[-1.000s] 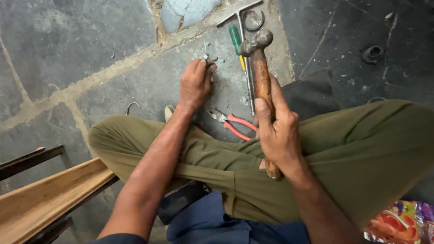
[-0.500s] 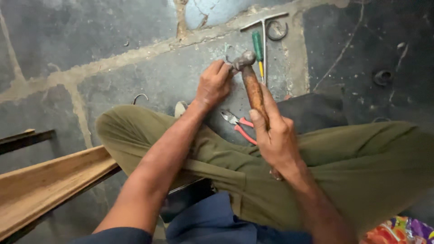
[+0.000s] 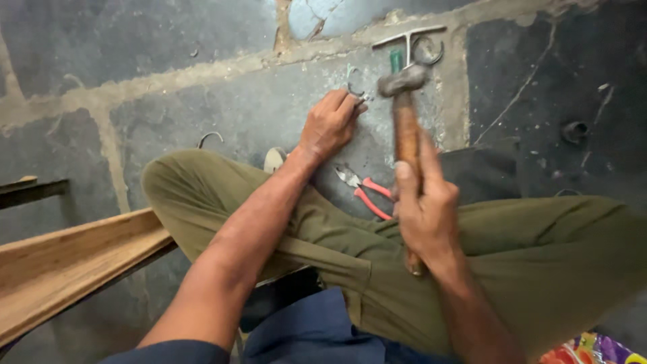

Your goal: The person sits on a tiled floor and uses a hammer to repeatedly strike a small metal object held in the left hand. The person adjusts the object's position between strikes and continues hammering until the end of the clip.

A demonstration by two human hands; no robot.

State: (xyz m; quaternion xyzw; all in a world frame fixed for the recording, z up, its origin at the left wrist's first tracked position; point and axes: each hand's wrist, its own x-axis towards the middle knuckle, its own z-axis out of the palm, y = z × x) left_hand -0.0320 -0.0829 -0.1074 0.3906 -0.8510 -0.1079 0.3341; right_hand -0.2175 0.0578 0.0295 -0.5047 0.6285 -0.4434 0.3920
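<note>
My right hand (image 3: 426, 209) grips the wooden handle of a hammer (image 3: 405, 114), whose metal head hangs just above the stone floor. My left hand (image 3: 329, 123) rests on the floor to the left of the hammer head, its fingertips pinching a small curved metal hook (image 3: 352, 86) against the stone. Red-handled pliers (image 3: 364, 191) lie on the floor between my hands, near my knee. I sit cross-legged in olive trousers (image 3: 539, 256).
A green-handled tool (image 3: 396, 59), a T-shaped metal tool (image 3: 408, 35) and a metal ring (image 3: 428, 50) lie beyond the hammer. Another hook (image 3: 209, 138) sits left of my knee. A wooden board (image 3: 74, 259) lies at the left. A dark round piece (image 3: 574, 130) lies at the right.
The hammer came down toward my left fingertips half a second ago and has since lifted slightly to the right. My left hand stays on the hook.
</note>
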